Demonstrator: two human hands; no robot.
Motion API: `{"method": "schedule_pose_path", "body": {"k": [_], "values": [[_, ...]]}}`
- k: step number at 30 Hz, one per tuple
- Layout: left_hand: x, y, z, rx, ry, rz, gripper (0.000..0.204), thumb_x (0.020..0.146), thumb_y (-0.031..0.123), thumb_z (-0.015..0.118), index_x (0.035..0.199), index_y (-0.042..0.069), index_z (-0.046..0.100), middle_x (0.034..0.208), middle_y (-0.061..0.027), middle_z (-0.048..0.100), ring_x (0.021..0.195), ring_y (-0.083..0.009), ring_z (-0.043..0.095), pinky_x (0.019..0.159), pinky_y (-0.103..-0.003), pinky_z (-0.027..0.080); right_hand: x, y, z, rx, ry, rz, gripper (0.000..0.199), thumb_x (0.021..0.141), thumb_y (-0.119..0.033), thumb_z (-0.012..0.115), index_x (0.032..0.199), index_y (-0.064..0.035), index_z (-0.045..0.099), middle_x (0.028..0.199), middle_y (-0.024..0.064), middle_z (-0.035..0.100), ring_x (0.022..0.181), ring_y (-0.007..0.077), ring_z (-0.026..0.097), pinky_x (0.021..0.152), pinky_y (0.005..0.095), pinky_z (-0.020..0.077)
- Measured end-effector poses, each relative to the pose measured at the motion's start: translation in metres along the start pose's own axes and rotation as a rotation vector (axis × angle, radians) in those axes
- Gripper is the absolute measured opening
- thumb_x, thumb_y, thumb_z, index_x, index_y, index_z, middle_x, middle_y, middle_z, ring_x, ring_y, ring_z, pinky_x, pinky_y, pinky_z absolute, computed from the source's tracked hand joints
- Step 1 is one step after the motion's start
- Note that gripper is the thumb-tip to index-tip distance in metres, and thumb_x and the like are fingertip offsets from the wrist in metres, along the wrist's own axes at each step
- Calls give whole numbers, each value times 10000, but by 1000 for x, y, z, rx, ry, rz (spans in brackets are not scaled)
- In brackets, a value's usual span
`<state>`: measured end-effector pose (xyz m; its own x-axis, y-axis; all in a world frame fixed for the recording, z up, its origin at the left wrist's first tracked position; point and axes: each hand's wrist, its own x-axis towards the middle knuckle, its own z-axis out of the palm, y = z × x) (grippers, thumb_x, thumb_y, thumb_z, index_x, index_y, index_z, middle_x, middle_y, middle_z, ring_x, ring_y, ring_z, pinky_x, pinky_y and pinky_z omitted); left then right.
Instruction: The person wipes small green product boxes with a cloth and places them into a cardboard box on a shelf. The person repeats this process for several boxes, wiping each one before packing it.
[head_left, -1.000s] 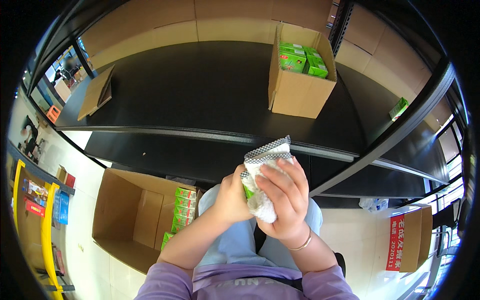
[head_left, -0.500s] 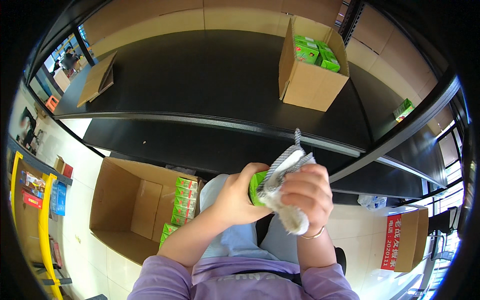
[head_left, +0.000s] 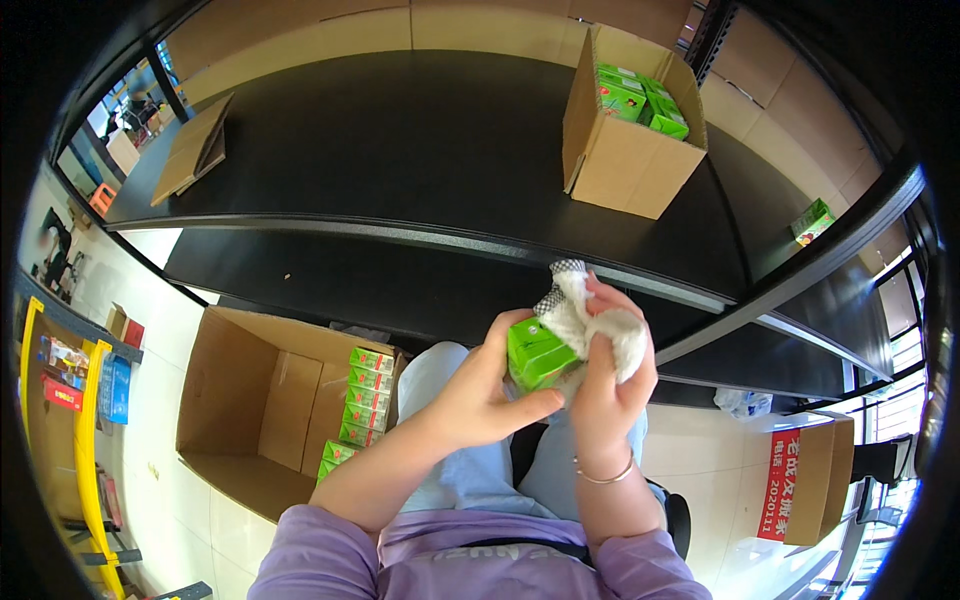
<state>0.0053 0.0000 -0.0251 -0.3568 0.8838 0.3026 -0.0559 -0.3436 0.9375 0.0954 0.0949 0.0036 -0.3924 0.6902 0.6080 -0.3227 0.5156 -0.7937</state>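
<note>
My left hand grips a small green drink carton above my lap, the fingers behind it and the thumb along its near side. In my right hand is a bunched white cloth with a checked dark edge, pressed against the carton's right side. To the left of my knees stands a large open cardboard box with a row of green cartons along its right side. On the black shelf ahead, a smaller open cardboard box holds several green cartons.
A flattened cardboard piece leans on the shelf's left end. One green carton lies on the far right shelf. A metal shelf edge runs just beyond my hands. A yellow-framed rack stands left, a cardboard box with a red label right.
My right hand has turned and shifted the cloth, now bunched against the carton's side. The carton has tilted in my left hand and more of its green face shows.
</note>
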Motion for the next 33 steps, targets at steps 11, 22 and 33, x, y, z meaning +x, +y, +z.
{"method": "schedule_pose_path", "body": {"k": [11, 22, 33], "values": [[9, 3, -6, -486, 88, -199, 443, 930, 273, 451, 1271, 14, 336, 1198, -64, 466, 1098, -119, 431, 935, -272, 344, 2, 5, -10, -454, -420, -376, 440, 679, -71, 618, 1118, -88, 595, 1300, 128, 449, 1281, 335, 303, 1049, 459, 203], [17, 8, -13, -564, 249, -289, 452, 941, 385, 342, 1193, 25, 446, 1134, -135, 547, 1027, -212, 551, 867, -349, 461, -16, 5, -26, -477, -701, -414, 371, 670, -101, 604, 1039, -119, 639, 1181, 58, 563, 1186, 226, 451, 1064, 401, 203], [15, 24, -14, -657, 134, -352, 615, 916, 504, 290, 1258, 4, 402, 1202, -164, 509, 1098, -250, 510, 930, -384, 406, -39, 3, -41, -326, -579, -559, 127, 732, -159, 604, 831, -116, 672, 981, 17, 649, 1015, 179, 567, 1020, 386, 285]]}}
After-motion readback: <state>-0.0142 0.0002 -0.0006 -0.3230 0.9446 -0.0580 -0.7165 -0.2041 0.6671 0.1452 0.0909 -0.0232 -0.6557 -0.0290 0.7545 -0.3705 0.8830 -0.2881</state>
